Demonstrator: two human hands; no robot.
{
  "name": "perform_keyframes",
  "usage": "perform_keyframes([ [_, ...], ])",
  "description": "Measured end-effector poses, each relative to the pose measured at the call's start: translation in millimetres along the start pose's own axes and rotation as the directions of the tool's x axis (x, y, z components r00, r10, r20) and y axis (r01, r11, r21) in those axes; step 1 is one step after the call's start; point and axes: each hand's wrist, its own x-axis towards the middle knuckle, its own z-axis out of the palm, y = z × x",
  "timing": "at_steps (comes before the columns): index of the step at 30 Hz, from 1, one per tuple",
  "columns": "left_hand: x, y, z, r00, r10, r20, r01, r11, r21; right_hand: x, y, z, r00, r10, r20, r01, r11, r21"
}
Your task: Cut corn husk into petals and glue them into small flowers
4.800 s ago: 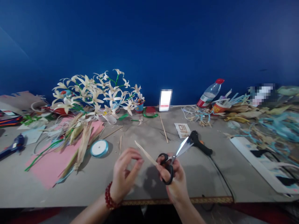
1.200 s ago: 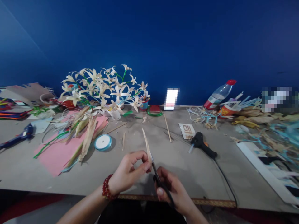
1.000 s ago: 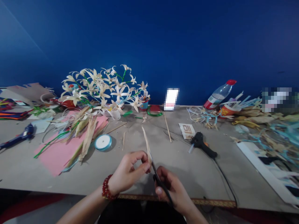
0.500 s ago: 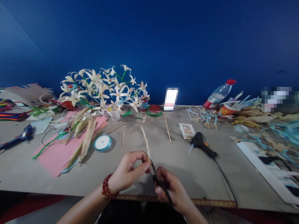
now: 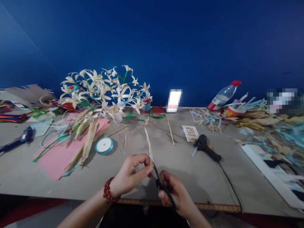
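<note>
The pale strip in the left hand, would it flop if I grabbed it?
The strip is probably fairly stiff, since it sticks out past the left hand, only gently bent. It looks thin and narrow, so likely light and easily torn.

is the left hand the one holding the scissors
No, the scissors are in the right hand, while the left hand pinches a pale strip beside the blades.
</note>
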Motion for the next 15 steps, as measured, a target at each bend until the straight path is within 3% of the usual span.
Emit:
perform_keyframes([
  [15,-0.9,-0.6,-0.8,0.999,-0.002,0.037,0.005,0.996,-0.088,-0.3,8.2,-8.6,1.000,-0.003,-0.012,0.002,0.996,-0.087],
])
